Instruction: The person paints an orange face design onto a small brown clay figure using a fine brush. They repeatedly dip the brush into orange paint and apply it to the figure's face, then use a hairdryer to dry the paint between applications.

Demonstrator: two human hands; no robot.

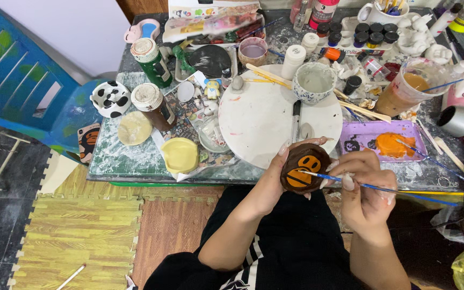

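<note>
I am cupping the brown figurine [305,168] in my left hand [275,185] at lower centre of frame; my right hand [363,188] is pinching the blue paintbrush [382,188], whose shaft is running rightward, tip touching the orange face.

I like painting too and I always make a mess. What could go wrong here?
The thin blue paintbrush in the right hand might slip and smear the orange face on the round brown piece held by the left hand. An elbow could also tip the plastic cup of brown water near the purple palette tray.
</note>
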